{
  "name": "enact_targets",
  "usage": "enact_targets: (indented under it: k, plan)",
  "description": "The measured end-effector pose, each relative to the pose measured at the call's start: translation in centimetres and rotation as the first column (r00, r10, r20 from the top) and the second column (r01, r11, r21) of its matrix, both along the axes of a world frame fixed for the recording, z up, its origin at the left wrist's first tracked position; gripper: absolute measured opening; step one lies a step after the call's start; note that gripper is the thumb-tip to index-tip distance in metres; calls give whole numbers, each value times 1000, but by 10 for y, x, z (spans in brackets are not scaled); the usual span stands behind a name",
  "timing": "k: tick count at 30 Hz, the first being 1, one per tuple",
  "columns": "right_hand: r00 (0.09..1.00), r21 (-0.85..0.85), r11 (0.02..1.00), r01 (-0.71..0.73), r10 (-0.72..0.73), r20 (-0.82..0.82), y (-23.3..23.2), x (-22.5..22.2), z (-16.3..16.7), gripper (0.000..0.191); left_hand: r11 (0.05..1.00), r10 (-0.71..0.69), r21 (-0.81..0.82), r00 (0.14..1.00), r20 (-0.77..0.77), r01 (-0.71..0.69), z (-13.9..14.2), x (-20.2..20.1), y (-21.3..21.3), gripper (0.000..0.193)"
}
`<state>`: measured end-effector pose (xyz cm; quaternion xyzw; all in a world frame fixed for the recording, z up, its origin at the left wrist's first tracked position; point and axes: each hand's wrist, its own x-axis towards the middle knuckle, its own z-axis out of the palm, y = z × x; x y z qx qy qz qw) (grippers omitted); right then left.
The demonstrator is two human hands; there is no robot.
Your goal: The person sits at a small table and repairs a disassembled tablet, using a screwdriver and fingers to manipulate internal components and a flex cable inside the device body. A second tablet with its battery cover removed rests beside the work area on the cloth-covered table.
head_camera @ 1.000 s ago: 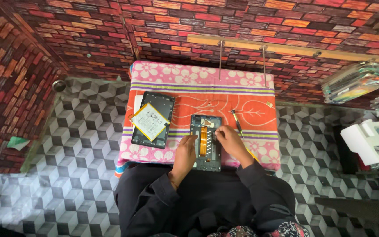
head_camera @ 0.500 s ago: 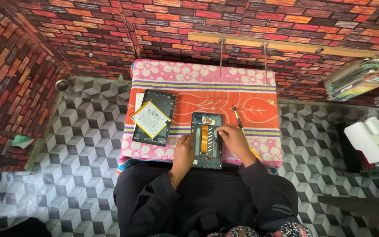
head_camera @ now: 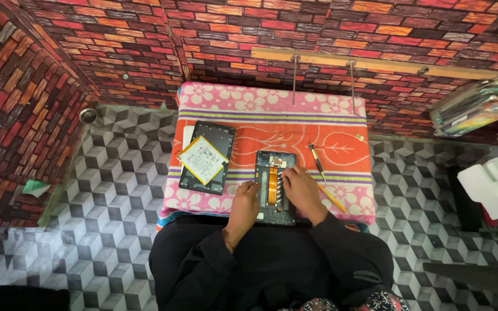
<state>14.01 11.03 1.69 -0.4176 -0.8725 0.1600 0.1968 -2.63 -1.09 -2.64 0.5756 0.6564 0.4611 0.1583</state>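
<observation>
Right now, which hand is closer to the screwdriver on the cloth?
Right. The right hand rests on the opened tablet, just beside the screwdriver. The left hand sits on the tablet's far side, farther away.

Black long sleeves, patterned garment.
</observation>
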Motion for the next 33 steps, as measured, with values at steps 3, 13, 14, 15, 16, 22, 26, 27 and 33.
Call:
enact_targets:
  k: [3, 13, 14, 15, 16, 22, 26, 27, 33]
  plan:
    - [1000, -22, 1000, -11, 11, 11, 1, -3, 2, 7, 1000, -16, 5, 999, 36, 16, 1, -2, -1, 37]
    - [987, -199, 976, 90, -113, -110, 25, 15, 5, 11, 999, -37, -3, 997, 74, 37, 7, -4, -4, 34]
    - [990, -213, 975, 64, -89, -109, 25, 16, 5, 11, 999, -37, 10, 997, 68, 37, 8, -3, -4, 34]
    - [992, -227, 973, 40, -66, -109, 25, 17, 5, 12, 999, -39, 24, 997, 62, 38, 8, -3, -4, 34]
    - [993, -240, 971, 17, -44, -109, 23, 18, 6, 12, 999, -39, 15, 997, 62, 38, 8, -3, -3, 34]
    - [996, -278, 960, 40, -17, 85, 7, 2, 8, 15, 999, -33, -12, 997, 73, 34, 8, -2, -2, 32]
    - [997, -271, 962, 27, -5, 82, 7, -1, 12, 16, 999, -35, 1, 997, 64, 35, 8, -3, -3, 33]
    - [997, -273, 962, 22, -3, 73, 8, -1, 12, 16, 999, -38, 6, 997, 63, 37, 7, -3, -3, 33]
    - [997, -283, 959, -6, 27, 69, 11, -2, 13, 17, 999, -43, 4, 998, 55, 43, 5, -3, -4, 32]
